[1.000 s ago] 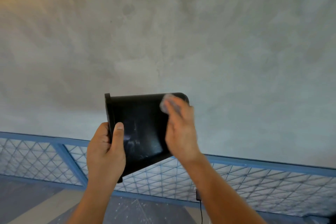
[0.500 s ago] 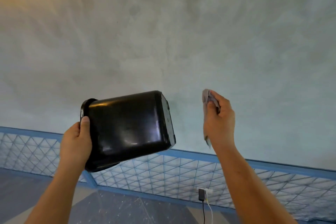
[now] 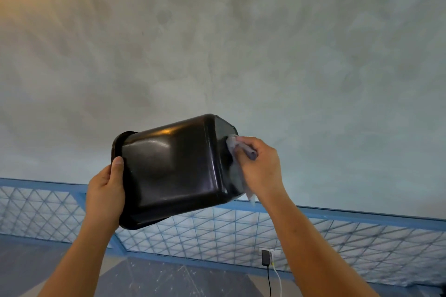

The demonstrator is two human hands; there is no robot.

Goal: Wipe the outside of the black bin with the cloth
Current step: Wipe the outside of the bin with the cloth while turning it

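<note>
Grey wall; left grip clasps black bin rim, right grip clutches cloth against base.

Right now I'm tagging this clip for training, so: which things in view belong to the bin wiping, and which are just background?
In the job: black bin, held at its rim by the left hand; cloth, gripped by the right hand against the bin's base.
Just there: black charger with its cables; blue lattice panel; grey wall.
</note>
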